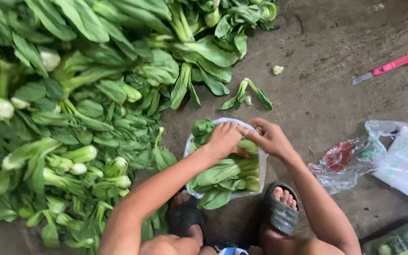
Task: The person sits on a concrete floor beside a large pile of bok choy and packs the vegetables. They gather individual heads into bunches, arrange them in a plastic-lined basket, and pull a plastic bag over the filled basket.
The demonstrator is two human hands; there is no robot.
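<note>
Clear plastic bag (262, 163) stuffed with bok choy (223, 172) sits on the concrete floor (327, 94) between the sandalled feet. Left hand (223, 140) and right hand (271, 138) pinch its thin, slippery rim; leaves bruise easily, so grip plastic. Loose greens pile (72, 108) lies alongside.

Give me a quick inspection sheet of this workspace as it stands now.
Surface: bare grey concrete floor, stained.
Job's things: clear plastic bag stuffed with green bok choy bunches; large loose pile of bok choy beside it.
Clutter: pink-handled utility knife; crumpled clear plastic bags; stray bok choy piece.
Grippers: left hand and right hand both at the bag's mouth, fingers curled on its rim.
Cables: nothing seen.
Surroundings: the person's sandalled foot.
</note>
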